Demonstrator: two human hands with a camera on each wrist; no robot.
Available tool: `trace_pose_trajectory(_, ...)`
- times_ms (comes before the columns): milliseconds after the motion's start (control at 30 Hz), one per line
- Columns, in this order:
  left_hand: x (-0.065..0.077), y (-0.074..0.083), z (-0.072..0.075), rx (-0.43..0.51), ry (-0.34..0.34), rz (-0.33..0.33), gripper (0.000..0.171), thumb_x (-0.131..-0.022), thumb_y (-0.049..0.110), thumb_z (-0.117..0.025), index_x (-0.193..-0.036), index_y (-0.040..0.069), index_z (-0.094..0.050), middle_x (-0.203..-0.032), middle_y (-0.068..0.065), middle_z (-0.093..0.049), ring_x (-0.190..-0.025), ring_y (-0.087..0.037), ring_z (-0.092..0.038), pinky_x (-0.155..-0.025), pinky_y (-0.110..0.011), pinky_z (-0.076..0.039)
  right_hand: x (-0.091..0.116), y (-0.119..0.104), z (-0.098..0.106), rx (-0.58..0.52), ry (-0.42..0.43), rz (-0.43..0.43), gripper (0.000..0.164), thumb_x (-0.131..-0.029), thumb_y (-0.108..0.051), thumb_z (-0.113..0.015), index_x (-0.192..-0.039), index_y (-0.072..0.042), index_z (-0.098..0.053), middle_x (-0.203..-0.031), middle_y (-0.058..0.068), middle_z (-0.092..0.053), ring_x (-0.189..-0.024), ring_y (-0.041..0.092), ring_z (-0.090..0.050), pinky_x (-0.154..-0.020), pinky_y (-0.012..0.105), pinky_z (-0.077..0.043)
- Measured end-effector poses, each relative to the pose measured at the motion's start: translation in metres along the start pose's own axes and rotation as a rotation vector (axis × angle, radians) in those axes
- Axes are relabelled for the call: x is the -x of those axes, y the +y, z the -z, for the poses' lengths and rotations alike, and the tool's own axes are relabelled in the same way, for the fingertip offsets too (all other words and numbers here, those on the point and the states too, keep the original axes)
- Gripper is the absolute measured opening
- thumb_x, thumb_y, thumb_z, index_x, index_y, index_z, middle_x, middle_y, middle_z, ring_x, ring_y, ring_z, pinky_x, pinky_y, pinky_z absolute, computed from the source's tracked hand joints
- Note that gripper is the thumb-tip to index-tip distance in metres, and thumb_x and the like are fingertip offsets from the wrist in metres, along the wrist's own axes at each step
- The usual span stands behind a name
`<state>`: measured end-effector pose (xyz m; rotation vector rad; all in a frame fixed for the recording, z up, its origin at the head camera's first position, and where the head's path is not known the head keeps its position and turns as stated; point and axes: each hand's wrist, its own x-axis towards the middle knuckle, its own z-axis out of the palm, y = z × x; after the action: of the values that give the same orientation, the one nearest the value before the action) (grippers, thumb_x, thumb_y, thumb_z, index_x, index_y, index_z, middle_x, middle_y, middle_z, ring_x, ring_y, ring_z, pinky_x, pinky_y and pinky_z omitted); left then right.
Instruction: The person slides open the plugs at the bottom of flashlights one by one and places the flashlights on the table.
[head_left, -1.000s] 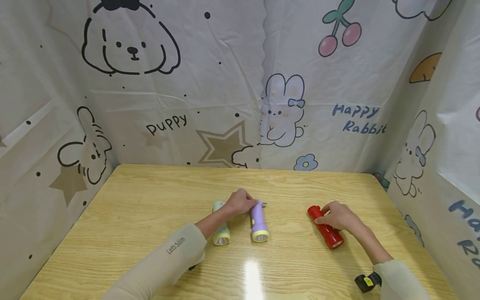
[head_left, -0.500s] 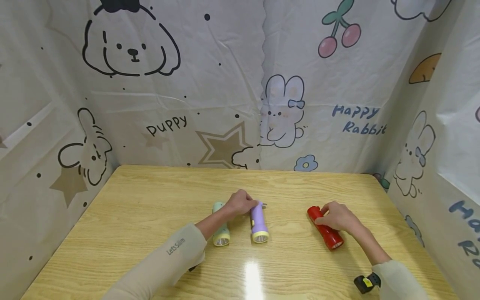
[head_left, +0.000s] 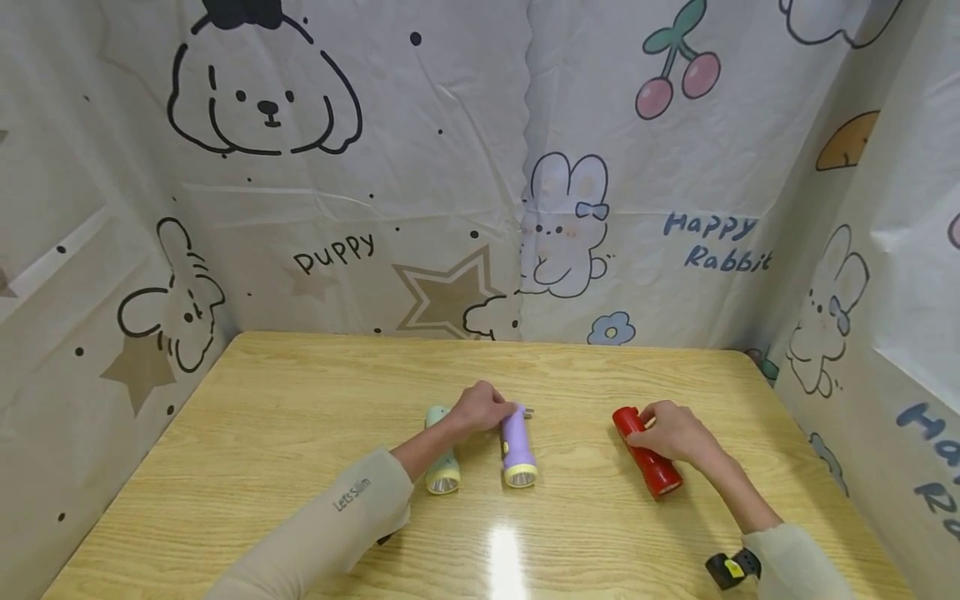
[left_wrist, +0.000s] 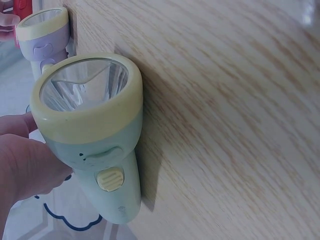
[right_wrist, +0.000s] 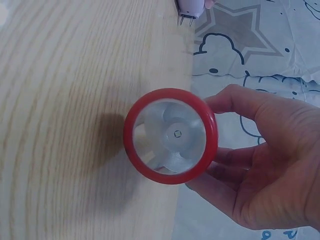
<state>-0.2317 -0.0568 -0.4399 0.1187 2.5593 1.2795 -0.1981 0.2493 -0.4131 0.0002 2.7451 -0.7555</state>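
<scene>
My right hand (head_left: 675, 429) grips a red flashlight (head_left: 637, 429) by its body, thumb on one side and fingers on the other. In the right wrist view its red-rimmed lens (right_wrist: 177, 134) faces the camera, with a shadow beside it on the wood. Further left, my left hand (head_left: 477, 408) pinches the tail end of a purple flashlight (head_left: 517, 442), whose yellow-rimmed lens points toward me. Two metal plug prongs (right_wrist: 187, 21) stick out of that tail. A mint-green flashlight (left_wrist: 117, 185) with a yellow switch lies under my left forearm, which partly hides it in the head view.
All three flashlights are on a light wood table (head_left: 300, 392). Pale cloth with cartoon prints (head_left: 345, 192) hangs along its back and sides. A black device with a yellow mark (head_left: 727, 571) sits at my right wrist.
The red flashlight has shifted slightly left and turned a little in my right hand's grip. My left hand and the purple and green flashlights stay in place.
</scene>
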Motion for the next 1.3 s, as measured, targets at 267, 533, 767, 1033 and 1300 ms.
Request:
trace_pose_trajectory(267,-0.002,-0.003,-0.003,-0.004,0.004,-0.001,0.029,-0.096,0.021,-0.067,-0.101,-0.007,-0.074,-0.083,-0.01,-0.067,-0.062,-0.013,-0.051,-0.052,-0.021,-0.041,0.005,-0.005,0.001,-0.001,0.045,0.015,0.042,-0.087,-0.017,-0.073,-0.114,0.012,-0.058,-0.091,0.017,-0.064,-0.07,0.024,-0.061,-0.06,0.035,-0.056)
trace_pose_trajectory(533,0.001,-0.002,-0.003,-0.049,0.026,-0.033,0.029,-0.096,0.021,-0.067,-0.1,-0.007,-0.074,-0.081,-0.008,-0.066,-0.063,-0.013,-0.051,-0.054,-0.021,-0.041,0.009,-0.007,0.0,-0.045,0.089,0.044,0.048,-0.085,-0.017,-0.074,-0.118,0.012,-0.055,-0.102,0.023,-0.064,-0.075,0.026,-0.063,-0.062,0.039,-0.059)
trace_pose_trajectory(767,0.001,-0.002,-0.004,-0.048,0.031,-0.019,0.029,-0.096,0.022,-0.067,-0.099,-0.006,-0.074,-0.078,-0.007,-0.065,-0.06,-0.012,-0.049,-0.052,-0.02,-0.04,0.01,-0.011,0.001,-0.073,0.127,0.065,0.05,-0.085,-0.016,-0.074,-0.12,0.012,-0.051,-0.104,0.026,-0.064,-0.076,0.027,-0.065,-0.063,0.041,-0.059)
trace_pose_trajectory(1033,0.0,-0.001,-0.003,-0.04,0.027,-0.008,0.028,-0.096,0.023,-0.067,-0.091,-0.003,-0.075,-0.071,-0.009,-0.064,-0.055,-0.01,-0.044,-0.049,-0.019,-0.037,0.014,-0.014,0.001,-0.109,0.161,0.088,0.05,-0.086,-0.015,-0.073,-0.122,0.012,-0.051,-0.107,0.028,-0.063,-0.076,0.027,-0.065,-0.061,0.041,-0.06)
trace_pose_trajectory(1300,0.002,0.001,0.0,-0.03,0.015,-0.014,0.028,-0.096,0.023,-0.067,-0.096,-0.005,-0.075,-0.076,-0.011,-0.067,-0.056,-0.01,-0.047,-0.05,-0.019,-0.039,0.016,-0.016,0.002,-0.121,0.212,0.117,0.052,-0.087,-0.017,-0.073,-0.126,0.011,-0.051,-0.113,0.029,-0.061,-0.082,0.032,-0.066,-0.062,0.043,-0.06)
